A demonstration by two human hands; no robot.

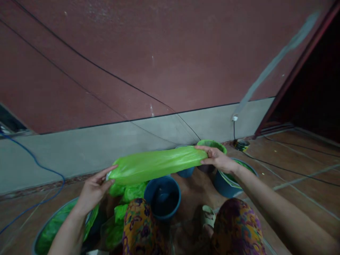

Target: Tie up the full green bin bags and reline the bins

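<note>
A long, shiny green plastic bag (156, 164) is stretched sideways in front of me, above the buckets. My left hand (94, 186) grips its left end, thumb below and fingers above. At the other end, slightly higher, my right hand (216, 158) pinches the bag between thumb and fingers. Whether the bag holds anything inside cannot be made out. Beneath it stands a blue bucket (162, 198) with a dark inside. More crumpled green plastic bags (132, 193) lie below its left end.
On the left sits a wide tub (39, 226) with green plastic in it. To the right are a green-lined bucket (221, 145) and a blue bucket (228, 187). A blue hose (39, 164) and a black cable (287, 168) cross the floor. A wall (170, 129) rises behind.
</note>
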